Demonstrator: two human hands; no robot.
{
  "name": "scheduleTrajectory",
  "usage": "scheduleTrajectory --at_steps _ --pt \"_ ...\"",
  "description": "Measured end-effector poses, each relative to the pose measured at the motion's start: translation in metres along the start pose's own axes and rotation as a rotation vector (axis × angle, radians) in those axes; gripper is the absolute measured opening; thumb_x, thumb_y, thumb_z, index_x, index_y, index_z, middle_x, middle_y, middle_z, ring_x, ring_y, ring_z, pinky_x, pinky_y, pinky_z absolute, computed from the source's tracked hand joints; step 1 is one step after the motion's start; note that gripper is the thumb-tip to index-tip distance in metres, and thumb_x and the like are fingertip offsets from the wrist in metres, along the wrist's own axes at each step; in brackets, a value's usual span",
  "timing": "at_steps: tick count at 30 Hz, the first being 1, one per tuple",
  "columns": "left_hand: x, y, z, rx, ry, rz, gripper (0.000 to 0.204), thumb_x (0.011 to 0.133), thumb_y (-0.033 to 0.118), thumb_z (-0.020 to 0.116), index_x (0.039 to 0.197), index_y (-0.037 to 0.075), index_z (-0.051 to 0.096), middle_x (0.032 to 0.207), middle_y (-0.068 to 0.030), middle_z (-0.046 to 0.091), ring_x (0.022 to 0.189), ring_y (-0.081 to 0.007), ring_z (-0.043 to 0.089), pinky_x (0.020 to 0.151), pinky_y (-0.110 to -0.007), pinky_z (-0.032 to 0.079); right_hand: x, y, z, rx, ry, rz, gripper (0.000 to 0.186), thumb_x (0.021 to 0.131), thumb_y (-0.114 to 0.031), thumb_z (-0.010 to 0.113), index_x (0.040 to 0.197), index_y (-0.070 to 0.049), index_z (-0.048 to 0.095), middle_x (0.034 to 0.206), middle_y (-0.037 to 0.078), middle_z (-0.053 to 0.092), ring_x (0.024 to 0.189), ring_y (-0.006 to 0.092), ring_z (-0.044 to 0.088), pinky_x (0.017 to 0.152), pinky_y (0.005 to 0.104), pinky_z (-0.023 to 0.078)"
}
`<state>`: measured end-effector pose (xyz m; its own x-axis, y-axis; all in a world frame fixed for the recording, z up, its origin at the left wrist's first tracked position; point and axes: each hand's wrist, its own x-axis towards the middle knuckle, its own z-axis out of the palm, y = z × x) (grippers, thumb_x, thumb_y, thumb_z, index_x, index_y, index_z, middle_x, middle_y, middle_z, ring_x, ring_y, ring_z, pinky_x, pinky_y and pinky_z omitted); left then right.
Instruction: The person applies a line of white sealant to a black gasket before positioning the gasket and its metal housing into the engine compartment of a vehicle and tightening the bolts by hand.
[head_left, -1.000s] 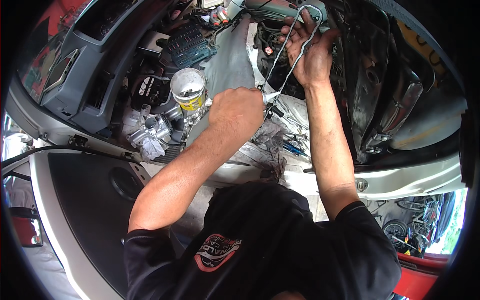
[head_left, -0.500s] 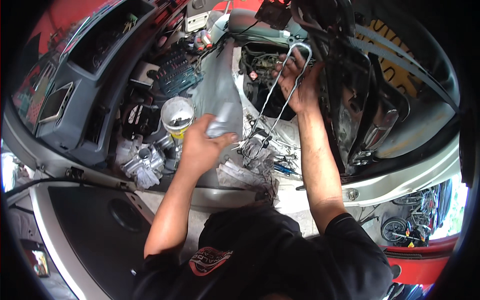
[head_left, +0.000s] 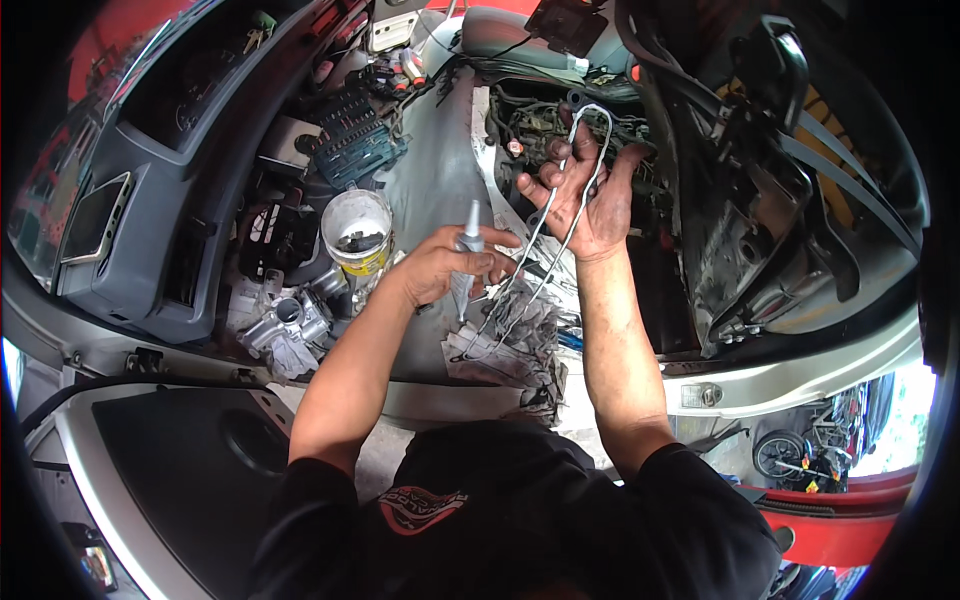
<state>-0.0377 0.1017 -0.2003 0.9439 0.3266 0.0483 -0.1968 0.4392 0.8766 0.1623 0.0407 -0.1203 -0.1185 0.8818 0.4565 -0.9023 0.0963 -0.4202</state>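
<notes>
My left hand (head_left: 435, 270) holds a silver squeeze tube (head_left: 462, 290) with a pale nozzle pointing up. My right hand (head_left: 603, 215) is palm up with curled fingers, supporting a thin, looped gasket (head_left: 567, 242) with a pale bead on it. The loop's lower end hangs over crumpled, stained paper (head_left: 520, 370) beside the tube. Beyond my right hand is an opening with engine parts and hoses (head_left: 525, 122); part of it is hidden by that hand.
Left are a plastic tub (head_left: 357, 212) with dark small parts, a cast metal part (head_left: 288, 318), a socket set (head_left: 355, 130) and a dashboard (head_left: 180, 150). A tilted seat (head_left: 780, 250) is right. An open door (head_left: 165, 460) is at lower left.
My left hand has drawn the tube away from the gasket and turned it nozzle up. My right hand has lowered with the loop. The view has shifted.
</notes>
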Motion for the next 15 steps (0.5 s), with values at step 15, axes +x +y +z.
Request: scheduleTrajectory --at_steps 15 --pt "-0.001 -0.012 0.011 -0.126 -0.165 -0.036 0.095 0.063 0.015 0.087 0.14 -0.009 0.037 0.114 -0.0177 0.065 0.092 -0.0159 0.064 0.072 -0.024 0.052 0.033 0.015 -0.036 0.094 -0.083 0.104 0.093 0.077 -0.083 0.035 0.141 -0.015 0.042 0.106 0.007 0.063 0.089 0.0284 0.064 0.088 0.0562 0.043"
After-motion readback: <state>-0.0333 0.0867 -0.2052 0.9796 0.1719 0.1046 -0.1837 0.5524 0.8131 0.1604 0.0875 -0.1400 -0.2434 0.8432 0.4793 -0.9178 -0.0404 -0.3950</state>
